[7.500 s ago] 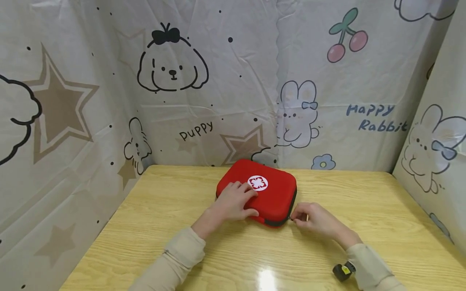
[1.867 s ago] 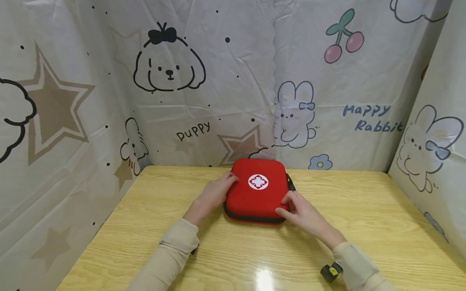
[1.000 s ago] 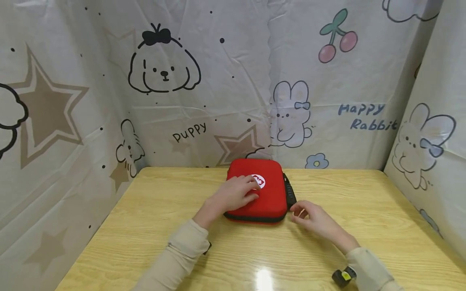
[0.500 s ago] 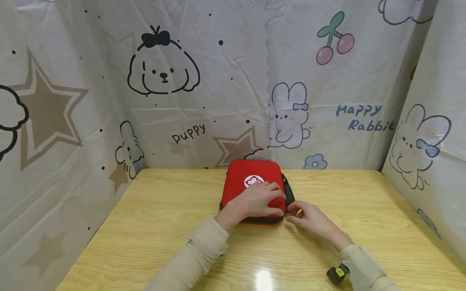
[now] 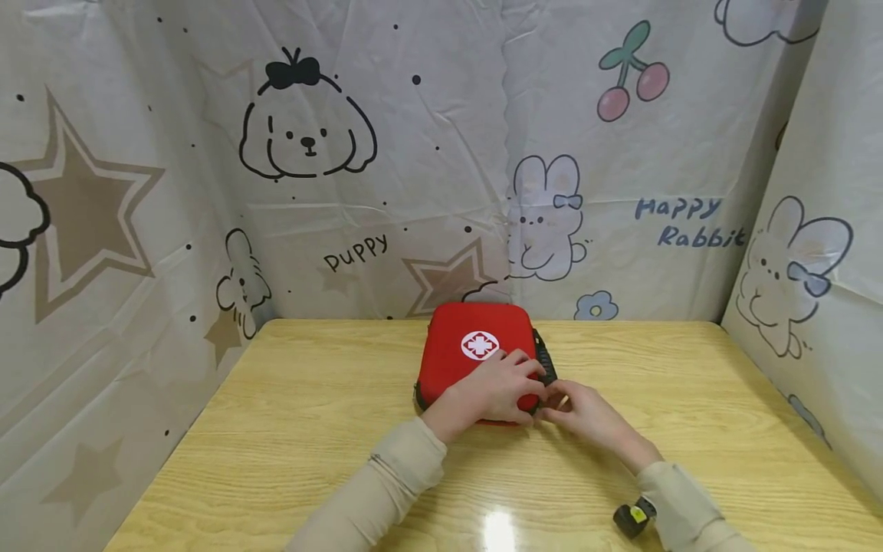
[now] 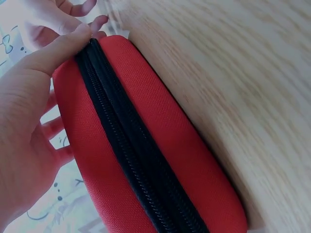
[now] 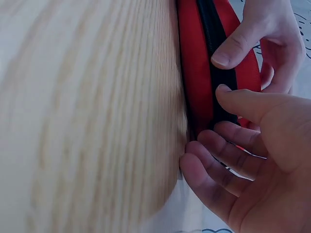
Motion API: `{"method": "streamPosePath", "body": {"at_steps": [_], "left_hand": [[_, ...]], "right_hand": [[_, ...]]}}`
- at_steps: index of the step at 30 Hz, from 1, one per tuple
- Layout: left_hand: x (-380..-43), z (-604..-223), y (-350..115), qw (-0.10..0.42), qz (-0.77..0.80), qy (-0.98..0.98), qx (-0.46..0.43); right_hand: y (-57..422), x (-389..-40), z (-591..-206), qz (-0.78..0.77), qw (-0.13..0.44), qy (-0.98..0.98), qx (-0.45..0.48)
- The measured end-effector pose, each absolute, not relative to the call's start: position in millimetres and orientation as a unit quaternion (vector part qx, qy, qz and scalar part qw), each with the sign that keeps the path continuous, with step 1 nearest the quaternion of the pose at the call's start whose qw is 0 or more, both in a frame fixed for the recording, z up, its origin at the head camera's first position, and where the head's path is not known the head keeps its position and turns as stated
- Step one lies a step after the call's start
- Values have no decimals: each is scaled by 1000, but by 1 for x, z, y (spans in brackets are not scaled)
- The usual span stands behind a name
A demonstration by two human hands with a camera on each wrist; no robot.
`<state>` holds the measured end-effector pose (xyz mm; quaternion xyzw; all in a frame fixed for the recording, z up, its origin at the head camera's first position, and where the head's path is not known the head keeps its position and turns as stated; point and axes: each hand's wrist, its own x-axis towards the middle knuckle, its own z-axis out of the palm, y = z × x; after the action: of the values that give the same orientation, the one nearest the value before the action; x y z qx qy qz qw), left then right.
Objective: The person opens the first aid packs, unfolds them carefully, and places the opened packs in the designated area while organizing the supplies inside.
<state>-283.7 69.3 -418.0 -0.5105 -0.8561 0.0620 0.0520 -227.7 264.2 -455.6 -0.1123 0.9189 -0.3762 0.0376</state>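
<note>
A red first-aid case (image 5: 448, 364) with a white round emblem lies flat on the table, a black handle (image 5: 542, 354) at its right side. My left hand (image 5: 502, 387) grips its near right corner, thumb on the black zipper band (image 6: 127, 141) and fingers over the lid. At that same corner is my right hand (image 5: 586, 414), its thumb touching the band in the right wrist view and its fingers curving below. No zipper pull can be made out between the right fingertips. Along the near side, the zipper's two tapes lie close together in the left wrist view.
The case stands near the back edge of the wooden table (image 5: 310, 429), close to a printed cloth backdrop (image 5: 428, 153). Cloth also hangs at the left and right. A small black camera (image 5: 631, 520) is strapped to the right wrist.
Since 7.5 seconds ago the case has turned, and its handle now faces right. Over the last second my left hand has slid right across the lid to the near right corner; my right hand has closed up to it.
</note>
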Motion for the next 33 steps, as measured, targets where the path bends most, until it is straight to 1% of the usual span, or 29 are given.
{"method": "streamPosePath", "body": {"at_steps": [4,9,20,26,29,33], "left_hand": [[-285,-416,69,55,56,-854,-515],[-286,-410,67,71,37,-851,-519],[-295,-398,53,139,-3,-839,-526],[-300,-386,38,177,-69,-823,-536],[-301,-379,31,186,-87,-818,-537],[-302,-374,20,196,-108,-819,-529]], "right_hand": [[262,-227,-456,-369,32,922,-113],[260,-227,-456,-354,16,928,-112],[253,-233,-453,-311,-17,941,-134],[245,-241,-451,-290,-43,950,-113],[242,-243,-451,-286,-37,953,-92],[238,-246,-451,-299,-12,951,-81]]}}
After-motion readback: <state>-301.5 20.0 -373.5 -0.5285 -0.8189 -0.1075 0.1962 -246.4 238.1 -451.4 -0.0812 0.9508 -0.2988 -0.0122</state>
